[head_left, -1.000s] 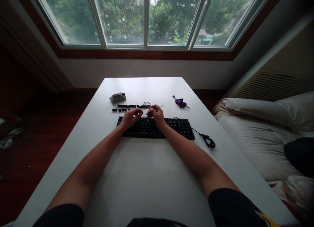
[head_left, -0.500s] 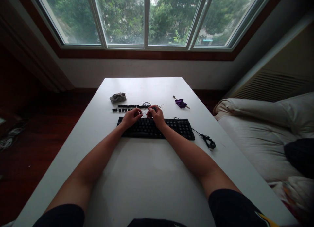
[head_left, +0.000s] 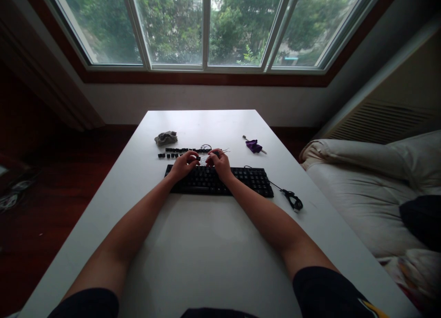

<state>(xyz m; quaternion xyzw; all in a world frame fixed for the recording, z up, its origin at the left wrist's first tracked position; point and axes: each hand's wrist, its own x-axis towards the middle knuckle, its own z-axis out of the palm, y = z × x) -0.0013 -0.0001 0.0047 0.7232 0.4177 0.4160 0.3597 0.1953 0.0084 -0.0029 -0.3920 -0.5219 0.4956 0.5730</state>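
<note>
both forearms are stretched forward from the lower corners of the view and brought together over the far edge of a black keyboard (head_left: 220,180), which is laid across the middle of a white table (head_left: 213,244); the left hand (head_left: 183,164) is held palm down with the wrist raised just above the keys, its fingers curled in and pinched on a small dark keycap (head_left: 197,158) at the keyboard's top row; the right hand (head_left: 219,164) is set just beside it, knuckles up, fingers bent and closed around a thin wire tool (head_left: 223,150), whose ends are seen poking out past the fingertips; how tightly the tool is gripped cannot be told at this size; the two hands are nearly touching at the fingertips, and both elbows are kept wide apart, so that the arms form a narrow wedge; just beyond the hands, a row of loose keycaps (head_left: 179,151) is laid out on the table parallel to the keyboard; a crumpled grey cloth (head_left: 166,137) is placed beyond the row to the left; a purple cloth (head_left: 254,145) on a stick is laid well apart to the right; the keyboard's cable (head_left: 292,199) is bundled near the table's right edge.
</note>
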